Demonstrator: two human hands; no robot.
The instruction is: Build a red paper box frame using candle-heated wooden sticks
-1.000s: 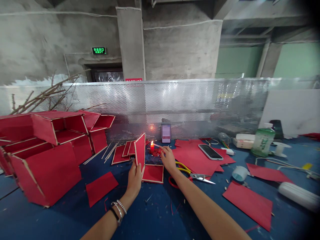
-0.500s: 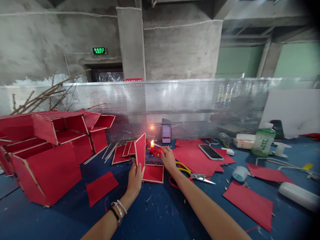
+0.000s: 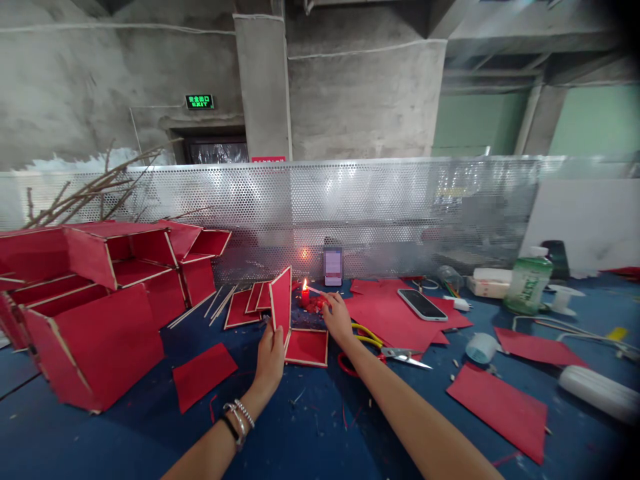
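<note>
My left hand (image 3: 271,353) grips the lower edge of an upright red panel (image 3: 281,300) with pale stick edging. This panel meets a flat red panel (image 3: 307,347) lying on the table, and together they form an L. In my right hand (image 3: 339,316), pinched between the fingers, is a thin pale stick (image 3: 315,291). Its far tip is at the flame of a lit red candle (image 3: 305,298). Red wax lumps (image 3: 316,305) surround the candle's base. Scissors (image 3: 395,353) with yellow and red handles lie beside and partly behind my right forearm.
Red box-like frames (image 3: 100,347) fill the left, with branches (image 3: 90,190) behind. Smaller edged panels (image 3: 240,310), loose sticks (image 3: 220,303) and red sheets (image 3: 205,375) lie around. A propped phone (image 3: 333,263), a flat phone (image 3: 423,305) and a green bottle (image 3: 529,283) stand or lie farther back.
Both hands stay almost still, the stick's tip still at the candle. The flame looks slightly taller and narrower; the view has shifted very slightly.
</note>
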